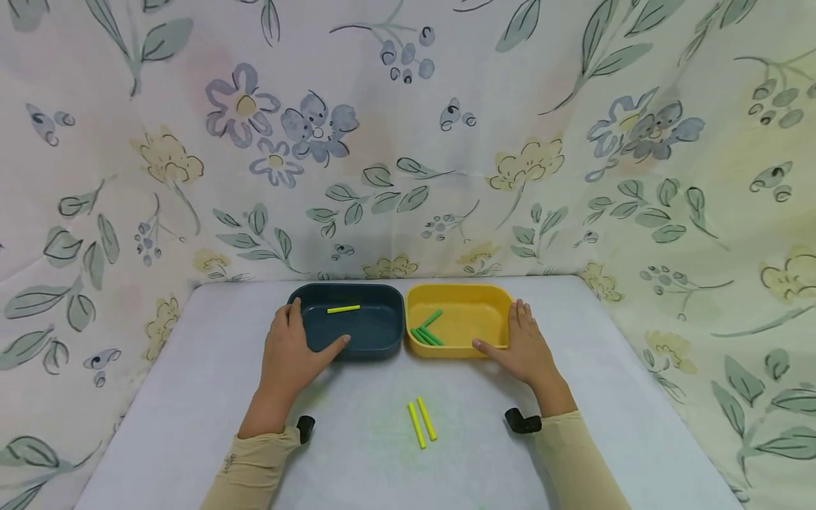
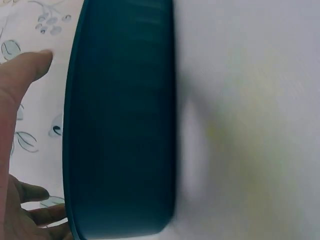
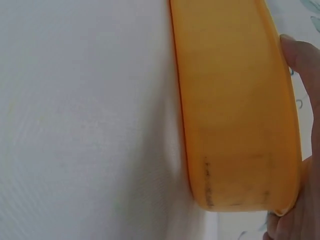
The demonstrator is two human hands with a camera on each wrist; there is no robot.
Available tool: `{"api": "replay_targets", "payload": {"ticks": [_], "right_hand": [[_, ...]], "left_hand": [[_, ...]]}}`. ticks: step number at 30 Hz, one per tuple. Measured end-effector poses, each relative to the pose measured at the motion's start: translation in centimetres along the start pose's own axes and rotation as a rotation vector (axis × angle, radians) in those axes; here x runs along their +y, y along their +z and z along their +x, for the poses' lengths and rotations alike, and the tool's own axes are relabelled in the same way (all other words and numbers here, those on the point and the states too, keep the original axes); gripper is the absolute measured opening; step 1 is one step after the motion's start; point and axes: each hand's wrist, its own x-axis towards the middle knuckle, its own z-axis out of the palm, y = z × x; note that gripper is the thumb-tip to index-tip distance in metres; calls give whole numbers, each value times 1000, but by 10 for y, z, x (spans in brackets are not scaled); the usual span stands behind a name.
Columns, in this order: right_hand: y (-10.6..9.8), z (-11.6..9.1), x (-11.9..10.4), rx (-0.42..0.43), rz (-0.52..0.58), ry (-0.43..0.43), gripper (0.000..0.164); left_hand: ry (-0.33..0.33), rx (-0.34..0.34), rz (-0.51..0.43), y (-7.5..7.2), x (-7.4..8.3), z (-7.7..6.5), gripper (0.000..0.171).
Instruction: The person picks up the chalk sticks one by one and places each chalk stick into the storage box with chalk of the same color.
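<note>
My left hand [image 1: 292, 358] rests at the left end of a dark blue tray [image 1: 372, 347], its fingers along the outer side. Its thumb reaches over the front rim, and the left wrist view shows the thumb tip apart from that rim. Inside the tray lies a slim yellow stick [image 1: 343, 309]. My right hand [image 1: 526, 347] touches the right end of a yellow tray [image 1: 459, 351], fingers fairly straight along its side and thumb tip at the front rim. Several green sticks [image 1: 426, 336] lie in the left part of the yellow tray.
The trays stand side by side near the back of the white table [image 1: 376, 467]. Two more yellow sticks [image 1: 416, 425] lie on the table between my forearms. Behind the trays hangs a floral cloth [image 1: 408, 142].
</note>
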Motion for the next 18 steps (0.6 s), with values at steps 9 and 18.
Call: {"api": "replay_targets", "payload": {"ticks": [9,18], "right_hand": [[1,-1,1,20,24,1,136],[-2,-2,-2,26,17,-15,134]], "left_hand": [[36,-13,22,2,-12,0,140],[-27,-155,42,5,-19,0,146]]}}
